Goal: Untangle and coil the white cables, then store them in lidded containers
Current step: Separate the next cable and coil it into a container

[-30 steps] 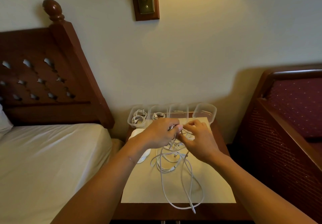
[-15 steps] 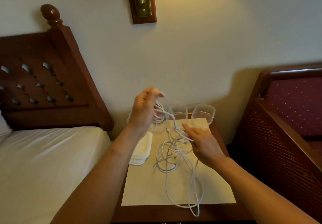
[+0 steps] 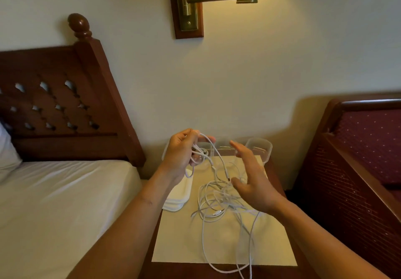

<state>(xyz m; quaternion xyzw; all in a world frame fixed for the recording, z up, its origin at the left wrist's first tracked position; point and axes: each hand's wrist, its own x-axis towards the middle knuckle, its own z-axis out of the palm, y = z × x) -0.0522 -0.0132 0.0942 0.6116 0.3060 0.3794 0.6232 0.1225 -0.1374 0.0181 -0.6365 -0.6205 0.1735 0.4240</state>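
Patience is what this step calls for. The loose tangle of thin white cables (image 3: 219,205) lies heaped in the middle of the cream rectangular mat (image 3: 271,248) on the dark wooden nightstand (image 3: 173,272), and its long tails run off towards 6 o'clock. One cable needs to come free before any coiling starts.

The left hand (image 3: 181,151) is up at 11 o'clock, above the mat, with its fingers curled round a small bunch of loops. From that bunch a single raised strand (image 3: 217,155) arcs down into the heap. My advice is to lift slowly and follow that one line, so the knots slacken instead of cinching.

The right hand (image 3: 252,179) hovers at 2 o'clock, palm turned inward and fingers (image 3: 238,146) spread wide, gripping nothing. The thumb sits just beside the top of the heap, and I cannot tell if it touches a loop. That hand looks well placed to pin the pile or pick crossings apart while the left draws upward.

At 12 o'clock the clear, rounded plastic containers (image 3: 263,148) stand open. Two are partly hidden behind the hands. A stack of white plastic lids (image 3: 176,196) sits at 9 o'clock.
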